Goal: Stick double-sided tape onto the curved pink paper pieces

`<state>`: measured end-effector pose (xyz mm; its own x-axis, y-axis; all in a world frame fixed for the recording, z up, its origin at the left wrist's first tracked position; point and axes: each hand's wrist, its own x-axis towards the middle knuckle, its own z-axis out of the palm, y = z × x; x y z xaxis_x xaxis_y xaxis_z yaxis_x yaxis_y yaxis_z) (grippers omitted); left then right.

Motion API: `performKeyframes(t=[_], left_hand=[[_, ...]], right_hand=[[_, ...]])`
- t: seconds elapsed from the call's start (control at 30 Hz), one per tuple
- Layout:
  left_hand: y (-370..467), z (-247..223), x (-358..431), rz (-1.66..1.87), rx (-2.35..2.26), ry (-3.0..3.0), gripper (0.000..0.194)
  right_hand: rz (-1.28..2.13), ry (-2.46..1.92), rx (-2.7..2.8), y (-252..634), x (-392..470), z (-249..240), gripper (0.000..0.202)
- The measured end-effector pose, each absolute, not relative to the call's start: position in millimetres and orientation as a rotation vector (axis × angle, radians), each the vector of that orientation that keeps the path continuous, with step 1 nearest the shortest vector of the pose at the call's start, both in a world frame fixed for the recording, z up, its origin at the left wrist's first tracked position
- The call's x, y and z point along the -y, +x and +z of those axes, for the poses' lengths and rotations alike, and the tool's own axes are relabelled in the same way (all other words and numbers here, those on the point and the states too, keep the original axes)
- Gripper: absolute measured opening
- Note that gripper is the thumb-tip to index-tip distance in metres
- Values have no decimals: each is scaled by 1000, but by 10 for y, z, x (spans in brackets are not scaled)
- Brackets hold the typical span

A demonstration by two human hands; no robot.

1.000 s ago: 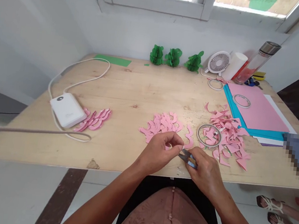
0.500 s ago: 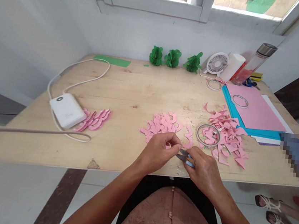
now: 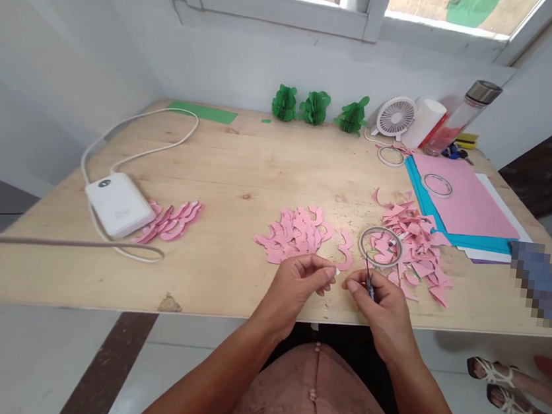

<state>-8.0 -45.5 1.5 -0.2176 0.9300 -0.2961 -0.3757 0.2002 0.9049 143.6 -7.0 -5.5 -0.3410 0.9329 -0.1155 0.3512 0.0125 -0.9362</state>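
My left hand [image 3: 297, 286] pinches a tiny white piece between thumb and fingertips near the table's front edge. My right hand [image 3: 384, 309] holds small scissors [image 3: 368, 276], their blades pointing up and away toward a tape ring [image 3: 381, 247]. The two hands are a short gap apart. Just beyond my left hand lies a pile of pink cut paper shapes [image 3: 295, 232]. A single curved pink piece [image 3: 345, 251] lies between the pile and the ring.
Pink scraps [image 3: 420, 250] spread right of the ring. Pink, blue and white sheets [image 3: 460, 205] lie far right with another tape ring. A white power bank [image 3: 119, 204] with cable and more pink shapes [image 3: 172, 220] lie left. Green paper ornaments, fan and bottle stand at the back. Another person's sandalled feet [image 3: 499, 388] show lower right.
The scissors' blades were at my left hand's fingertips; now my right hand has drawn back and turned the scissors upright. My left hand has moved slightly right and forward.
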Motion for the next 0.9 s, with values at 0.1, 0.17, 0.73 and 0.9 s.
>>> performKeyframes(t=[0.1,0.17,0.73,0.9], left_hand=[[-24,17,462,1368,-1239,595,15],[-4,20,467,1385,-1256,591,15],[90,69,522,1450,-1283,575,10],[126,63,545,1468,-1299,604,9]], right_hand=[[1357,-1269,1648,1348,105,-43,17],[1351,-1246,1600,1311,116,-42,17],[1314,-1262,1555,1284,147,-63,15],[1333,-1261,1550,1295,168,-26,15]])
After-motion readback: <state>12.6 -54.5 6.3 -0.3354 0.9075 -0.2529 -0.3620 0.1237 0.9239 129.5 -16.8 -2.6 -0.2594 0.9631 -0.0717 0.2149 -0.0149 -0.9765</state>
